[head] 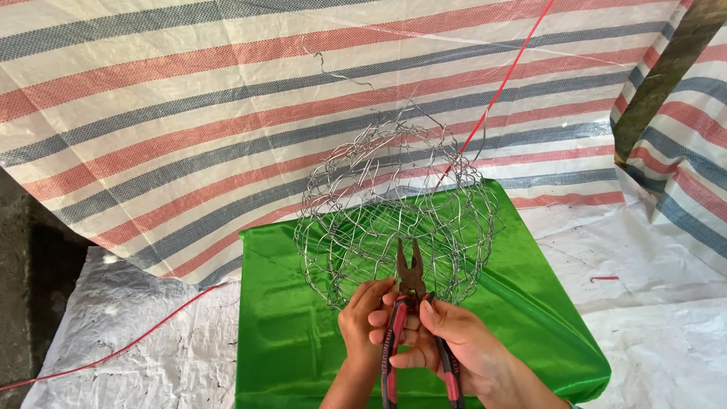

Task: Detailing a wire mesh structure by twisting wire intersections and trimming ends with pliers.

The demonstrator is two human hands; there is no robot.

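A round cage of woven silver wire [394,204] stands on a table draped in shiny green cloth [303,318]. Pliers with red-and-black handles [409,303] point up into the cage's lower front, jaws slightly apart at the wire. My right hand [462,344] grips the handles from the right side. My left hand [365,318] closes around the pliers just below the jaws, fingers touching the wire mesh. A loose wire end sticks up from the cage's top.
A red, blue and white striped tarp [189,113] hangs behind the table. White plastic sheeting [136,333] covers the ground. A red cord [500,87] runs diagonally behind the cage and another trails across the sheeting at left. A dark post [659,76] stands at right.
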